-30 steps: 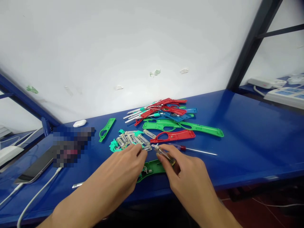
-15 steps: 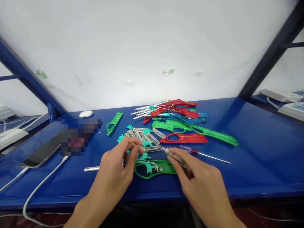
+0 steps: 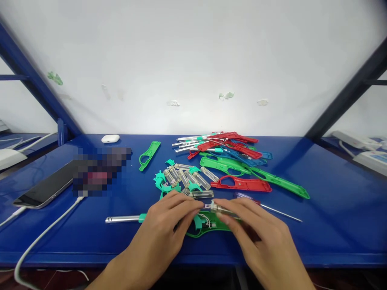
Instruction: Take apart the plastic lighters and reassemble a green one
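Note:
My right hand (image 3: 256,225) pinches a clear lighter fuel tank (image 3: 225,211) between thumb and fingers, its pale valve end pointing left. Thumb and fingers of my left hand (image 3: 169,225) close together at that pale tip; what lies between them is hidden. Beneath both hands lies a green lighter half-shell (image 3: 220,224), carrying a teal trigger (image 3: 198,222) and thin white wires (image 3: 207,219). A metal lighter tube (image 3: 122,219) with a teal collar sticks out left of my left hand. Just beyond, clear fuel tanks (image 3: 190,177) and teal triggers (image 3: 161,183) lie in a loose heap.
Red half-shells (image 3: 244,184), green ones (image 3: 281,181) and metal tubes (image 3: 193,139) are piled behind. A screwdriver (image 3: 281,212) lies by my right hand. A lone green shell (image 3: 150,155), a white earbud case (image 3: 110,138) and a phone (image 3: 45,187) with cables are at left.
My left hand has moved right, from near the heap to the tip of the fuel tank in my right hand. The view has shifted slightly, and more of the metal tube shows.

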Demonstrator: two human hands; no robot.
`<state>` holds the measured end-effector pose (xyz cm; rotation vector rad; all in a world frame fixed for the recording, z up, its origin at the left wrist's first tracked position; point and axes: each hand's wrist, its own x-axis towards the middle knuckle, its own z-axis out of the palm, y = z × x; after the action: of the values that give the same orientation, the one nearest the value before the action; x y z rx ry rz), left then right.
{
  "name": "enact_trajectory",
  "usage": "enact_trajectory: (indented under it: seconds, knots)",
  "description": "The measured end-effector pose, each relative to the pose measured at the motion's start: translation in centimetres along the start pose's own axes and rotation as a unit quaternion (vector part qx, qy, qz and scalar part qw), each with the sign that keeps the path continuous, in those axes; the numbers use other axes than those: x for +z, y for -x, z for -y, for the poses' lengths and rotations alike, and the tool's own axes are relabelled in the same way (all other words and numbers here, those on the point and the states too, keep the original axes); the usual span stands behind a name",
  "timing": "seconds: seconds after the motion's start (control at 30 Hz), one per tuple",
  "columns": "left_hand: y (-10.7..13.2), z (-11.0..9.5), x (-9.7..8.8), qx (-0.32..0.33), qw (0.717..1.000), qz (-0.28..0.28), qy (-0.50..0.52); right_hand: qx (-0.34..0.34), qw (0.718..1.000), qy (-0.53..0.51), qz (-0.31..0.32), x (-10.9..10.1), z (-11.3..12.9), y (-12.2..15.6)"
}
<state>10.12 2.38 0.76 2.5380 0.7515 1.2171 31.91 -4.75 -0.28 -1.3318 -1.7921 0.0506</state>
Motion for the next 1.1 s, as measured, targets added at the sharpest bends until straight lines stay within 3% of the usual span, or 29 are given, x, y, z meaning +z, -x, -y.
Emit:
enact_trajectory:
  seconds: [0.23, 0.47, 1.1]
  knots:
    - [0.09, -0.11, -0.01, 0.004, 1.0, -0.003, -0.004, 0.005, 0.999, 0.006, 0.044, -0.09, -0.2, 0.43]
    - [0.17, -0.47, 0.15, 0.01, 1.0, -0.015, -0.016, 0.007, 0.999, 0.005, 0.04, -0.33, -0.29, 0.61]
    - [0.4, -0.98, 0.27, 0.026, 0.998, 0.029, -0.041, -0.029, 0.999, 0.02, 0.042, -0.11, -0.14, 0.84]
